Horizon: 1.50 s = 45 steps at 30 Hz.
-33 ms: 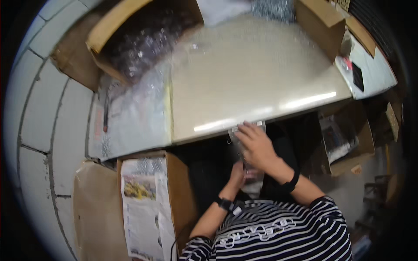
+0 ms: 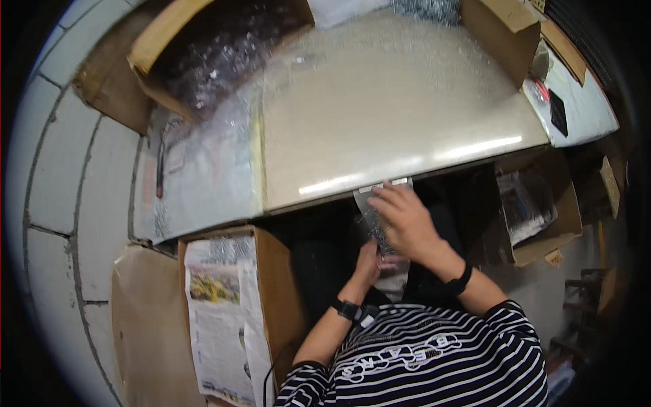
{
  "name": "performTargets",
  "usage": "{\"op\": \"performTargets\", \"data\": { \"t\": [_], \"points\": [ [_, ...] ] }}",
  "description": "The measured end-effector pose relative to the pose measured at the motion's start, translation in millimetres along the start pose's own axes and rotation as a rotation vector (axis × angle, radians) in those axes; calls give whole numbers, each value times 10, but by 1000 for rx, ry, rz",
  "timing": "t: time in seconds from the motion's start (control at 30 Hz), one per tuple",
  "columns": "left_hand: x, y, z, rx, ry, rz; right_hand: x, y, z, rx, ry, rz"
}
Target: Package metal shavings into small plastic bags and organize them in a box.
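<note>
A narrow grey tray-like piece [image 2: 367,197] slopes from the table's front edge down to my lap. Small shiny bits, too fine to name, lie on it. My right hand [image 2: 410,224] rests over its upper right part, fingers stretched out and somewhat apart. Lower down, my left hand [image 2: 368,264] is closed around the piece's near left part, with the thumb up and fingertips showing across it. My right hand hides much of the surface between them.
The table [image 2: 380,115] has small bits scattered over its far part. A carton [image 2: 159,47] of clear plastic pieces stands far left, a heap of metal bits [image 2: 427,8] at the back. Newspaper-draped carton [image 2: 278,292] at left; open carton [image 2: 542,244] and phone [image 2: 557,112] at right.
The whole view has shifted slightly. My right hand has moved a little across the grey piece; my left hand keeps its place on it.
</note>
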<state>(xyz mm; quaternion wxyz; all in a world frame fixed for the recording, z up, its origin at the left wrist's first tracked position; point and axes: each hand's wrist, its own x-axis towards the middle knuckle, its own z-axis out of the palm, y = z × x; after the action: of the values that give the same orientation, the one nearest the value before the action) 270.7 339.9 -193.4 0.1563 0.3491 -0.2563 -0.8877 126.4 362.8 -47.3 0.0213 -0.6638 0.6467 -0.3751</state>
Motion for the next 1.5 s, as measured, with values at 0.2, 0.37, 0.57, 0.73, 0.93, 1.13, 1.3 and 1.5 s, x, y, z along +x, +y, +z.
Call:
{"op": "performTargets", "data": {
  "t": [0.2, 0.37, 0.57, 0.73, 0.93, 1.13, 1.3, 1.5],
  "points": [
    [44, -13, -47, 10, 64, 29, -456, 289, -232, 319, -30, 223],
    [163, -271, -202, 36, 62, 108, -864, 179, 264, 265, -299, 228],
    [-129, -207, -209, 55, 15, -43, -827, 132, 192, 302, -396, 293],
    [-402, -73, -214, 109, 8, 15, -791, 112, -11, 366, -314, 305],
    [-691, 451, 192, 196, 52, 122, -659, -83, -32, 292, -300, 139],
    [-706, 611, 267, 116, 85, 253, -604, -265, -3, -56, -427, -97],
    [-742, 639, 396, 133, 143, 325, -523, -253, -26, -151, -389, -38],
    [-790, 720, 412, 72, 138, 331, -443, -158, -101, 197, -283, 60]
  ]
}}
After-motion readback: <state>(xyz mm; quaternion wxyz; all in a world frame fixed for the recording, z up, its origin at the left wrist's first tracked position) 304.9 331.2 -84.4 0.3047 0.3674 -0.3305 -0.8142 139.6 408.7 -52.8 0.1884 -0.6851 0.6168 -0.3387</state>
